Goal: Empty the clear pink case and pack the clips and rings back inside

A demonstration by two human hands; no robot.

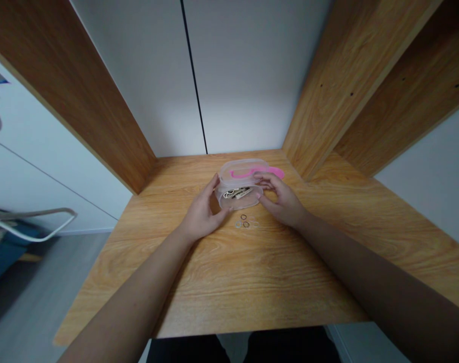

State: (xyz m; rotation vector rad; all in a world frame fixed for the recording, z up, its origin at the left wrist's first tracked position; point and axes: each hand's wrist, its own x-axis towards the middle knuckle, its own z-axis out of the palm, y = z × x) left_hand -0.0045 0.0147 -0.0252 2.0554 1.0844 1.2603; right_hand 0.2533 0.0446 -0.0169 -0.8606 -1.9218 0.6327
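Bracketing the clear container [240, 189] on the counter [229, 282], the left hand [201, 214] cups its left end and the right hand [284, 201] grips its right end. Its long axis runs left-right. Small rings [244, 222] lie just before it.

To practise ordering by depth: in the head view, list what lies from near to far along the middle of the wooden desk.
Small thin rings → clear oval plastic box → white back wall
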